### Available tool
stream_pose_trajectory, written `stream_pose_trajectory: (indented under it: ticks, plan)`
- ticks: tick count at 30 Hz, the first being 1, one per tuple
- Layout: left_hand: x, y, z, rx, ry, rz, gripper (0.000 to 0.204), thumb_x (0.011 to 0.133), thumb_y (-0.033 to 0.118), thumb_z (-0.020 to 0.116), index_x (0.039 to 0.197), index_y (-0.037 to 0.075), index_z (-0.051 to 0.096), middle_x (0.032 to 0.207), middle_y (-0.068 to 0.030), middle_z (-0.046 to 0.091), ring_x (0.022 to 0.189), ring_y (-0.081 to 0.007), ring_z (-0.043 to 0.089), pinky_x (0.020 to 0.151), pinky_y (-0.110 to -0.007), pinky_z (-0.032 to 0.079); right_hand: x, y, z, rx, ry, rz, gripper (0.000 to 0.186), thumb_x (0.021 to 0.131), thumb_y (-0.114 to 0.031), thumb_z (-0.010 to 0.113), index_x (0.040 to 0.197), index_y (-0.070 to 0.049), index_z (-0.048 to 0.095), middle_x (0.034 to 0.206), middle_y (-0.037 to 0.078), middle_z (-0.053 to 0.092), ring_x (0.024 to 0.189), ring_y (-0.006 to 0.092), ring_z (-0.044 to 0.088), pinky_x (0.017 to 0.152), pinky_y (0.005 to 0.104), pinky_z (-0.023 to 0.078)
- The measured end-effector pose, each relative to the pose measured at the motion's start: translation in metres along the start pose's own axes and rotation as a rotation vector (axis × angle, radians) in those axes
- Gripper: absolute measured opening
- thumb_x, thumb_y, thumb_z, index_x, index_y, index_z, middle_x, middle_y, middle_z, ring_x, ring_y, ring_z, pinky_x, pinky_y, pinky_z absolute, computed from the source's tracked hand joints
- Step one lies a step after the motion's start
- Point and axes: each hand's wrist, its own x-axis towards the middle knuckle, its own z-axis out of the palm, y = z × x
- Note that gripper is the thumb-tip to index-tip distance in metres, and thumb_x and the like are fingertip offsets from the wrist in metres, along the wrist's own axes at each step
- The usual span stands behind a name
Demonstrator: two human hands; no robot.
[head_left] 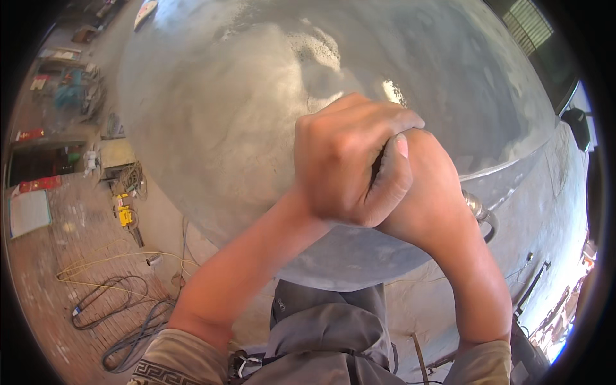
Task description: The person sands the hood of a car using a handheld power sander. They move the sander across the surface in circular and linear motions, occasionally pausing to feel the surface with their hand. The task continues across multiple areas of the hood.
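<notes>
A: Huge grey metal dome (224, 128) filling the upper and middle frame, curved, dull, with a bright scuffed patch near top centre. Seated right on top, going by the grey trousers (333, 333) at lower centre.

B: And mid-frame, both hands stacked together. Left hand (350, 163) wrapped shut over the right hand (427, 192), thumb pressed across it. Probably doubling up for force.

A: Gripping what, though?

B: Cannot tell. Only a dark sliver between the fingers, right hand's palm hidden.

A: Just right of centre, a small metal fitting (475, 205) peeking out behind the right wrist.

B: Far down at lower left, cables (122, 308) and yellow cord looped over the brick floor (45, 269), well apart from the hands.
</notes>
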Motion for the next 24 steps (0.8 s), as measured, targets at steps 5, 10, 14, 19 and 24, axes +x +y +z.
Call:
stream_pose_trajectory:
  ticks: [5,10,14,19,24]
  plan:
    - [0.036,-0.016,-0.001,-0.030,-0.097,-0.157,0.042,0.098,0.024,0.053,0.098,-0.007,0.082,0.092,-0.0243,0.080,0.083,-0.0369,0.078,0.080,-0.041,0.062,0.036,0.019,-0.010,-0.314,0.130,-0.220,0.006,0.079,-0.013,0.072,0.083,-0.008,0.072,0.081,0.015,0.077,0.080,0.0364,0.076,0.071,0.0483,0.061]
    - [0.014,-0.004,0.003,-0.055,-0.006,0.027,0.037,0.095,0.020,0.054,0.095,-0.005,0.082,0.090,-0.0241,0.080,0.085,-0.0386,0.079,0.083,-0.043,0.062,0.010,0.007,-0.004,-0.200,0.145,-0.172,0.007,0.078,-0.013,0.074,0.082,-0.007,0.071,0.080,0.016,0.076,0.079,0.0364,0.075,0.071,0.0482,0.060]
    - [0.017,-0.007,0.031,-0.104,-0.029,-0.025,0.036,0.093,0.018,0.054,0.094,-0.003,0.083,0.090,-0.0238,0.080,0.083,-0.0370,0.079,0.081,-0.042,0.061,0.003,0.035,-0.004,-0.360,0.157,-0.146,0.008,0.078,-0.014,0.075,0.079,-0.008,0.070,0.083,0.016,0.076,0.079,0.0358,0.075,0.071,0.0478,0.060]
    - [0.043,-0.025,0.032,-0.124,-0.052,-0.045,0.039,0.096,0.022,0.054,0.095,-0.004,0.082,0.090,-0.0237,0.080,0.080,-0.0349,0.078,0.074,-0.041,0.061,0.028,0.036,-0.023,-0.381,0.171,-0.192,0.007,0.078,-0.014,0.074,0.077,-0.008,0.069,0.078,0.015,0.075,0.076,0.0361,0.075,0.069,0.0486,0.060]
    - [0.016,-0.026,0.035,-0.222,0.044,0.219,0.041,0.098,0.021,0.052,0.095,-0.007,0.081,0.090,-0.0231,0.080,0.080,-0.0357,0.077,0.077,-0.041,0.061,-0.001,0.018,-0.005,-0.298,0.220,-0.133,0.009,0.083,-0.015,0.068,0.079,-0.007,0.070,0.079,0.016,0.076,0.077,0.0364,0.076,0.070,0.0491,0.060]
